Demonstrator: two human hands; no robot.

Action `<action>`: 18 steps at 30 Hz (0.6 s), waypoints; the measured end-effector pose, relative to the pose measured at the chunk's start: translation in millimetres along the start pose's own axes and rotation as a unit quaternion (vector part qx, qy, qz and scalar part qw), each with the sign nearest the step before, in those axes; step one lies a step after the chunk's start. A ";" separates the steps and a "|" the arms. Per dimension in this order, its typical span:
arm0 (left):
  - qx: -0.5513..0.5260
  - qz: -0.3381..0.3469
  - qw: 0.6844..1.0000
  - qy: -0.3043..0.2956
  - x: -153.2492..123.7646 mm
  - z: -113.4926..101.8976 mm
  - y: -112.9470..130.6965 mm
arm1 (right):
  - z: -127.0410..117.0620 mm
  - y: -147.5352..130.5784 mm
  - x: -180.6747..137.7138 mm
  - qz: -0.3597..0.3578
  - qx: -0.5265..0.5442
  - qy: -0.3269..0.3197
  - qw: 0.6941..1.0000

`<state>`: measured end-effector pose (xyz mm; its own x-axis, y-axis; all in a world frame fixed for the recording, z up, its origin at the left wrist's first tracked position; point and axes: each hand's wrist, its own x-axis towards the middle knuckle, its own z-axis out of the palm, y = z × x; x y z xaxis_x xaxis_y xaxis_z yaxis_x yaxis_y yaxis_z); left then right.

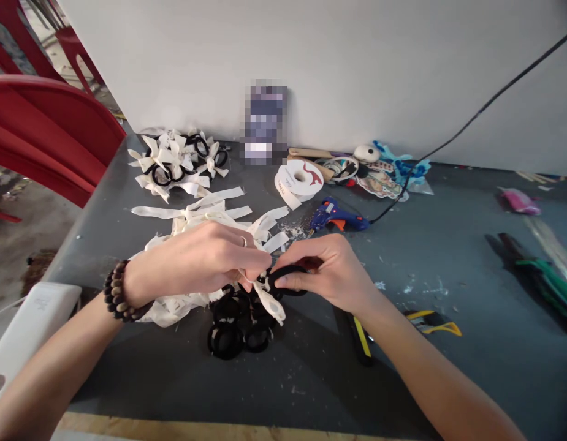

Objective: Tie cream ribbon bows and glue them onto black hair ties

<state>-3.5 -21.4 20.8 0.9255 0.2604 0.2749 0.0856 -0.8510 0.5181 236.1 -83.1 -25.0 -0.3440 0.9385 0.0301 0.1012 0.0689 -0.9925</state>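
Note:
My left hand [205, 260] is closed in a pinch on a strip of cream ribbon [270, 304] that hangs down from my fingertips. Touching it on the right, my right hand [327, 269] is closed on a black hair tie [287, 278]. The ribbon wraps at the tie where both hands meet. Below my hands lies a heap of black hair ties [237, 327]. Under my left wrist spreads a pile of cut cream ribbon strips [205, 214]. A beaded bracelet [117, 291] circles my left wrist.
Finished ribbon-bowed hair ties [175, 160] lie at the back left. A ribbon spool [299, 177] and blue glue gun [336, 215] with black cord sit behind my hands. Yellow-handled scissors [430, 321] lie right of my forearm. Red chairs [48, 131] stand left.

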 end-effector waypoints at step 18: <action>0.000 -0.011 1.000 0.017 0.4 4.9 -1.4 | 4.7 3.9 0.2 -0.005 -0.003 0.019 1.000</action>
<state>-1.5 -22.3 16.3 0.9104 0.2937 0.2915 0.1052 -0.8456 0.5234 232.0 -84.2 -29.4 -0.3091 0.9500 0.0446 0.1031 0.0801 -0.9914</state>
